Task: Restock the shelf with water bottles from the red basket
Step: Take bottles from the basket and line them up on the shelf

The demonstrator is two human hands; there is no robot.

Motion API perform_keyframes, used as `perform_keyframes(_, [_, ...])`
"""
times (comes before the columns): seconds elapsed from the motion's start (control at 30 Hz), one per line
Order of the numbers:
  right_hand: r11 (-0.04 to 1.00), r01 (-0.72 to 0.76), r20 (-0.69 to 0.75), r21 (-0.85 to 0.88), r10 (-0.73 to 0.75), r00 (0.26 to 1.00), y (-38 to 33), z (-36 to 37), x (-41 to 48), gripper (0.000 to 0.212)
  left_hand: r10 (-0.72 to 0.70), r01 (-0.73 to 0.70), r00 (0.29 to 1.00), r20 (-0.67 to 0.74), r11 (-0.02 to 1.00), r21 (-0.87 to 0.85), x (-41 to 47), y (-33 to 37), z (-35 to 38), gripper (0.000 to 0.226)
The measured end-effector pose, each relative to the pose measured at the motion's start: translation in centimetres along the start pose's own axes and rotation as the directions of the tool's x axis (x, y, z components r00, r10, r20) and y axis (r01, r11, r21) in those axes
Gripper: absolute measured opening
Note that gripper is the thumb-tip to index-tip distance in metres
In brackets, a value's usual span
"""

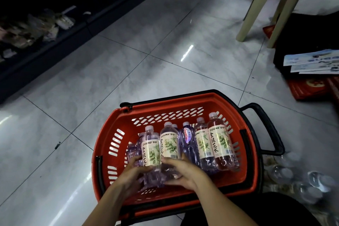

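Reaching into the red basket [165,113], both hands close on labelled water bottles: the left hand [134,172] wraps the base of the left bottle [149,150], the right hand [180,172] the base of the bottle beside it [169,145]. Each bottle's long axis runs from the gripped base near the person to the cap at the far end. More bottles [220,143] lie to the right. The shelf [44,29] stands far left, nearer the left hand.

Both forearms reaching forward and down, left hand [134,168] and right hand [180,171] side by side, fingers curled in a closed grip.
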State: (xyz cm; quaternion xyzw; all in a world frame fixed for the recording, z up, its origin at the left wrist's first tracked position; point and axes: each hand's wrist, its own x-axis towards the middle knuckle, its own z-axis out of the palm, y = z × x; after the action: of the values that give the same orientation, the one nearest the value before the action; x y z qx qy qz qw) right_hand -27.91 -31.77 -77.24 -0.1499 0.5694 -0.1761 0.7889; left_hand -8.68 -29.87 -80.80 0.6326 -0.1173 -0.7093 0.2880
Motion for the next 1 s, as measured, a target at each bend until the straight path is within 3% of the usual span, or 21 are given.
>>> perform_keyframes(0.1, [1.0, 0.002, 0.041, 0.024, -0.003, 0.999, -0.4, 0.0, -1.3, 0.074, 0.003, -0.003, 1.0, 0.013, 0.999, -0.044, -0.9, 0.0, 0.9, 0.066])
perform_keyframes(0.2, [0.999, -0.043, 0.066, -0.018, 0.044, 0.997, -0.6, 0.0, -2.8, 0.031, -0.028, 0.028, 1.0, 0.0, 0.999, -0.021, -1.3, 0.3, 1.5, 0.075])
perform_keyframes(0.23, [0.998, -0.049, 0.07, -0.028, 0.05, 0.996, -0.7, -0.1, -3.2, 0.028, -0.044, 0.044, 0.999, -0.006, 0.999, -0.007, -1.7, 0.3, 1.6, 0.071])
perform_keyframes(0.33, [0.996, 0.002, 0.065, -0.086, 0.004, 0.998, -1.0, 0.0, -4.1, 0.047, -0.038, 0.038, 0.999, 0.017, 0.999, -0.011, -2.5, 0.2, 1.3, 0.059])
perform_keyframes(0.43, [0.983, 0.116, 0.081, -0.14, -0.106, 0.991, -1.8, 0.0, -6.1, 0.088, 0.042, -0.037, 0.995, 0.095, 0.997, -0.061, -3.7, 1.2, 1.5, 0.07])
perform_keyframes(0.53, [0.947, 0.309, 0.098, -0.088, -0.3, 0.949, -3.1, -1.0, -8.7, 0.12, 0.197, -0.19, 0.961, 0.192, 0.98, -0.055, -6.1, 4.2, 3.5, 0.075])
perform_keyframes(0.57, [0.934, 0.354, 0.082, -0.055, -0.349, 0.934, -3.8, -1.5, -9.6, 0.121, 0.252, -0.25, 0.941, 0.224, 0.968, -0.04, -7.0, 5.5, 4.7, 0.075])
perform_keyframes(0.73, [0.773, 0.634, -0.011, 0.03, -0.634, 0.773, -6.2, -4.4, -17.9, 0.074, 0.469, -0.518, 0.785, 0.405, 0.855, 0.015, -14.2, 11.7, 12.2, 0.079])
perform_keyframes(0.83, [0.652, 0.758, -0.118, 0.001, -0.753, 0.648, -6.9, -6.6, -24.2, 0.073, 0.589, -0.685, 0.646, 0.485, 0.728, 0.026, -19.6, 13.3, 17.5, 0.074])
perform_keyframes(0.93, [0.524, 0.848, -0.212, -0.083, -0.841, 0.498, -6.6, -8.7, -31.1, 0.062, 0.626, -0.782, 0.493, 0.604, 0.624, -0.007, -24.4, 13.7, 22.3, 0.09])
perform_keyframes(1.0, [0.443, 0.878, -0.283, -0.181, -0.879, 0.384, -5.8, -9.8, -35.9, 0.063, 0.624, -0.809, 0.383, 0.681, 0.583, -0.079, -27.7, 13.4, 25.2, 0.078])
